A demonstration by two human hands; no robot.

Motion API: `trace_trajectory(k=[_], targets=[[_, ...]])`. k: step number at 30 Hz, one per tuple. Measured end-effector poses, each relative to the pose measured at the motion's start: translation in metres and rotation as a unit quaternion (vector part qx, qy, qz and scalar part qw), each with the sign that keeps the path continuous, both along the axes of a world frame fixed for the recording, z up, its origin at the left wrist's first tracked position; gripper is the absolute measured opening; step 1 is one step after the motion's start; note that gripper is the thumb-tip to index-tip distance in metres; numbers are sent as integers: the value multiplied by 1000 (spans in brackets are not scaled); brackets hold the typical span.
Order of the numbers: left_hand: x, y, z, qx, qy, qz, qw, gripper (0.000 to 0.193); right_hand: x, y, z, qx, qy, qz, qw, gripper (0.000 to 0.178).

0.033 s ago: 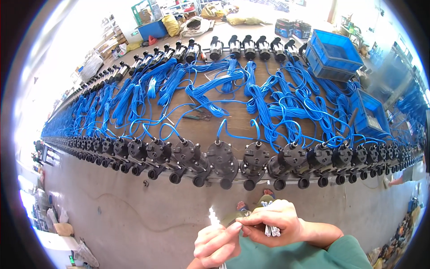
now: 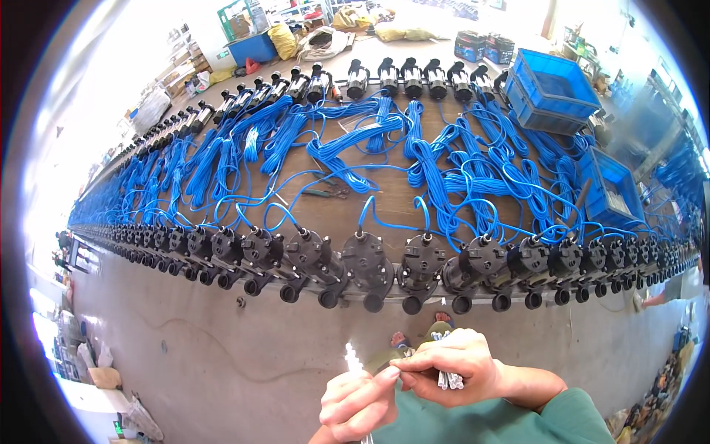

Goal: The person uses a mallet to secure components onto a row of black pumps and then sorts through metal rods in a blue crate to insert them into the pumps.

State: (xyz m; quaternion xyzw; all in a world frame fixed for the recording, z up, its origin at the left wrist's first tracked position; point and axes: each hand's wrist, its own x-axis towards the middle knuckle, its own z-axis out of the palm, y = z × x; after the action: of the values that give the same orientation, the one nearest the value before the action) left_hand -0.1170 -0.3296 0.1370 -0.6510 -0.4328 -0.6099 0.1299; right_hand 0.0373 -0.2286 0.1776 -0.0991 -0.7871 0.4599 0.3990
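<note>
My left hand (image 2: 358, 405) is closed round a bundle of thin, shiny metal rods (image 2: 352, 358), whose bright tips stick up above the fist. My right hand (image 2: 460, 368) grips a second bundle of similar metal rods (image 2: 450, 381), with ends showing above and below the fingers. The thumbs and fingertips of both hands come together in front of my green shirt; anything tiny pinched between them is too small to make out. Beyond the hands, black pumps (image 2: 367, 263) with blue cables stand in a long row along the near edge of the table (image 2: 325, 224).
Coiled blue cables (image 2: 436, 177) cover much of the table, with pliers (image 2: 325, 191) lying among them. Another row of pumps (image 2: 410, 78) lines the far edge. Blue crates (image 2: 551, 89) are stacked at the far right, beside a smaller blue bin (image 2: 612, 189). Someone's arm (image 2: 660, 298) shows at the right.
</note>
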Motion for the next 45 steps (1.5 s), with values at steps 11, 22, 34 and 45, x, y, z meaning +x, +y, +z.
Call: trace_trajectory(k=[11,22,34,45], targets=[[-1,2,-2,-18,32,-37,999,32,10,6,0,-68,-38,11,997,15],[2,14,-14,30,-13,-95,995,28,11,1,-7,-20,2,-58,998,15],[2,1,-21,1,-136,-125,983,34,18,1,-5,67,-3,-9,998,24],[-1,1,-11,23,-115,-207,971,36,19,-11,-2,-74,33,42,996,17]])
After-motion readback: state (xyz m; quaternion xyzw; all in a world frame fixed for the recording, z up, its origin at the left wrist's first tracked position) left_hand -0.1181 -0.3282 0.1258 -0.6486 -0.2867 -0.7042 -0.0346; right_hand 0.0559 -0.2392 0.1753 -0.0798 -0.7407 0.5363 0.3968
